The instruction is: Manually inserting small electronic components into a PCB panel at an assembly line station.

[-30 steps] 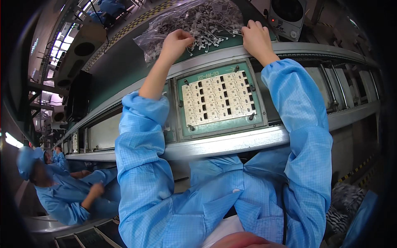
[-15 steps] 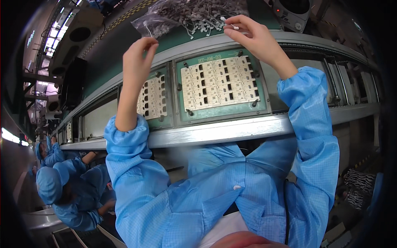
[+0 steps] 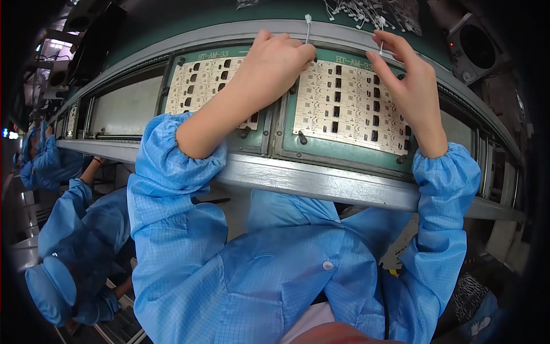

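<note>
L hand (image 3: 277,62) had swung from 11 o'clock to approx 12, by this frame above the gap betw. the two panels; thumb + fingertips pressed tog., pinching a short white cable (image 3: 308,32), conn. end up, pointing to 12. R hand (image 3: 410,75) had gone from the pile edge at 1 o'clock to approx 2, over the far edge of the R panel (image 3: 355,108); thumb + index spread w/ a gap, second cable (image 3: 381,24) at the fingertips, conn. toward 12; couldn't tell if firmly gripped.

View had shifted too: L panel (image 3: 200,80) at 11 o'clock showed more, partly under the L forearm; cable pile (image 3: 372,10) at 1 o'clock was cut off by the top edge. Both panels sat in green fixtures on the line, behind the near metal rail (image 3: 309,179).

Meaning (judgement): pick-up looked done for the L cable, handling had moved from pile to boards; R side less clear. No cable seen seated on either panel, though the L hand + forearm hid some spots. Co-worker in blue (image 3: 86,229) at 8 o'clock, well apart from both hands
</note>
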`<state>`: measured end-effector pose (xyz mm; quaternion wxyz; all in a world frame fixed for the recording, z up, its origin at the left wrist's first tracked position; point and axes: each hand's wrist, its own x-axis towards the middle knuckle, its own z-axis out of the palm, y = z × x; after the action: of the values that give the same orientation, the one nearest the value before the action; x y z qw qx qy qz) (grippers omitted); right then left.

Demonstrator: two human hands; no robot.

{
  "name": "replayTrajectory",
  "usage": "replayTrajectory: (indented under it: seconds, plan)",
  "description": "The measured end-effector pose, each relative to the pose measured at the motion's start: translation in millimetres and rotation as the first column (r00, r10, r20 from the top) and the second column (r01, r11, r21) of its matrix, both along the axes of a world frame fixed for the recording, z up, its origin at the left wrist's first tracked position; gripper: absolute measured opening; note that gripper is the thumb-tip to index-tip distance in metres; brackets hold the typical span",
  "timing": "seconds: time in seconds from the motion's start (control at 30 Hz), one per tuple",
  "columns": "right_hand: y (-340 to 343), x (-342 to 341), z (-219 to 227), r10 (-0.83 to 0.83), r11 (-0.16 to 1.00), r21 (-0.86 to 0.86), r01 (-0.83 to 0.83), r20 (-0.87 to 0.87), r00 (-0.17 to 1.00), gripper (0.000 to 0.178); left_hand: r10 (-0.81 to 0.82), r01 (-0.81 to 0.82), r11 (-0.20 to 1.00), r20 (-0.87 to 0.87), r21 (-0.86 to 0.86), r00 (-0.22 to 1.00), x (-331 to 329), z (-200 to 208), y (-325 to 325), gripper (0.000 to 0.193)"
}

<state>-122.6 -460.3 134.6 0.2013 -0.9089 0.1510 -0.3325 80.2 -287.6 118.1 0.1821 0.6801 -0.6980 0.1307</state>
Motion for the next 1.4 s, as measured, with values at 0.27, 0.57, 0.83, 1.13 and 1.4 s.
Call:
replayTrajectory:
  seconds: [0.27, 0.57, 0.83, 1.13, 1.4]
  plan:
    - [-1, -12, 3, 0.058, 0.996, 0.068, -0.063, 0.070, 0.996, 0.019, 0.187, -0.174, 0.982, -0.210, 0.079, 0.960, -1, 3, 8, 0.009]
    - [-5, -20, 6, 0.076, 0.994, 0.078, -0.082, 0.072, 0.995, 0.014, 0.251, -0.243, 0.968, -0.207, 0.060, 0.946, 0, 1, 8, 0.006]
    - [-2, -19, 10, 0.076, 0.995, 0.064, -0.081, 0.080, 0.994, 0.018, 0.044, -0.044, 0.994, -0.004, 0.095, 0.999, -3, 21, 22, 0.017]
    - [4, -17, 2, 0.096, 0.977, 0.177, -0.120, 0.141, 0.985, 0.014, 0.143, -0.142, 0.983, -0.005, 0.113, 0.990, 25, 34, -74, 0.022]
    - [-1, 1, -11, 0.073, 0.987, 0.142, -0.080, 0.054, 0.996, 0.011, 0.268, -0.267, 0.963, -0.048, 0.034, 0.962, 39, -3, -122, 0.016]
